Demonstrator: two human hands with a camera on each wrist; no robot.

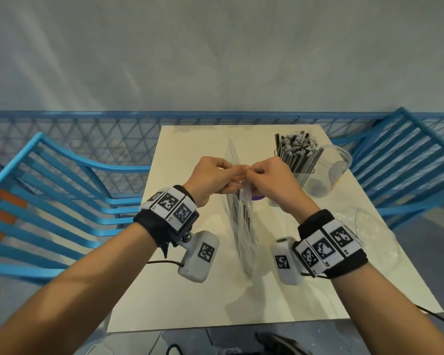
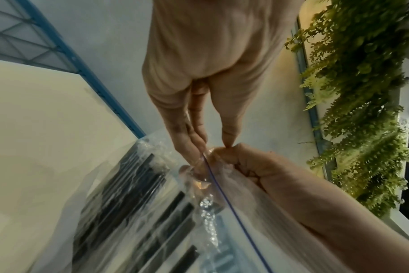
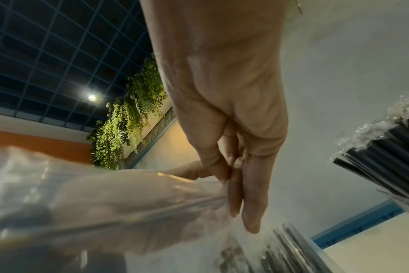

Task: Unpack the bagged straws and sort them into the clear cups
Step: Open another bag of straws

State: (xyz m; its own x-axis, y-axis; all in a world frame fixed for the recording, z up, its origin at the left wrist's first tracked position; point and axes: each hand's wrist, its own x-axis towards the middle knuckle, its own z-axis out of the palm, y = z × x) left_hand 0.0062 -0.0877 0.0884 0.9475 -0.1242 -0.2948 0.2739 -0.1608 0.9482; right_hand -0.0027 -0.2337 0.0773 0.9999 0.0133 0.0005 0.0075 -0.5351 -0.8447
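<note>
Both hands raised over the table, knuckles almost meeting. Left hand fingers curled tight, pinching the top edge of the bag; in the left wrist view its fingertips close on the plastic right at the bag's thin blue seal line. Right hand likewise curled, pinching the same edge from the other side; right wrist view shows its fingers pressed together on the film. Neither hand is spread at all: both are narrow pinches, thumbs against fingers, touching or nearly touching each other at the bag mouth. The bag hangs from the pinch, mouth up, bottom toward the person and low near the table; whether it touches the table, cannot tell. Its long axis runs steeply downward from the hands. Dark straws inside lie along that same axis, wrapped, blurred. Beyond the right hand, a clear cup stands upright at the table's far right, packed with dark wrapped straws leaning slightly outward. Just right of it a second clear cup lies tilted on its side. A crumpled clear plastic piece sits at the table's right edge. Blue slatted chairs flank the table.
</note>
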